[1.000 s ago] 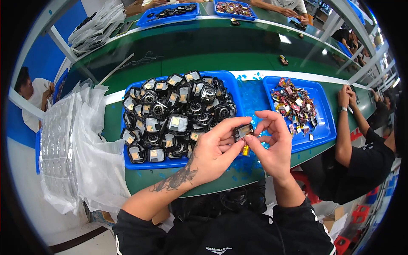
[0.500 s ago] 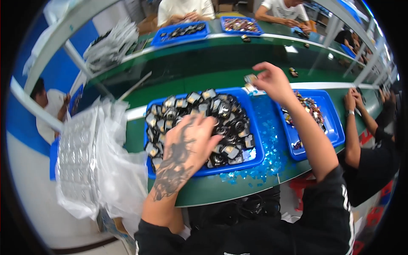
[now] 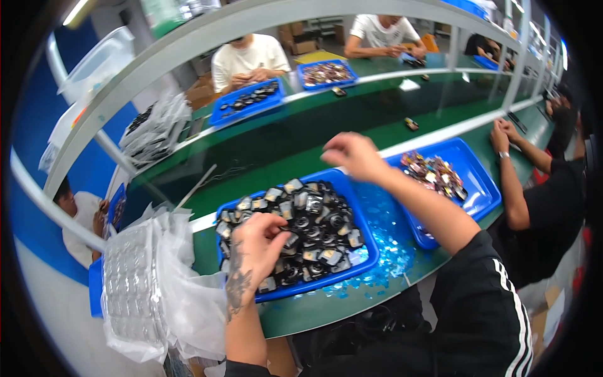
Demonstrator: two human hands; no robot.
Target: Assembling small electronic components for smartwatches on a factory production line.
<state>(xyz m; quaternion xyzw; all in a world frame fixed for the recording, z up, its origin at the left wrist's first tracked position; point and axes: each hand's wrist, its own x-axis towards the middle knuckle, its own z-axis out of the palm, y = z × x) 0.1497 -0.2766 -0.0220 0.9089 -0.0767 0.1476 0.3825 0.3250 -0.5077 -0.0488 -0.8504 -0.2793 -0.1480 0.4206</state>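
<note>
A blue plastic tray [image 3: 370, 248] holds heaped black smartwatch casings [image 3: 314, 229], with the left hand [image 3: 257, 244] curled over its left part, the right hand [image 3: 357, 156] near its far right corner, blue film scraps [image 3: 387, 234] strewn along its right side, and clear blister packaging [image 3: 133, 286] to its left.

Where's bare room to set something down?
The green surface beyond the left tray, just left of your right hand; also in the right tray, right of the small parts. Crowded: the left tray, heaped with black cases, and the table between trays, strewn with blue scraps.
</note>
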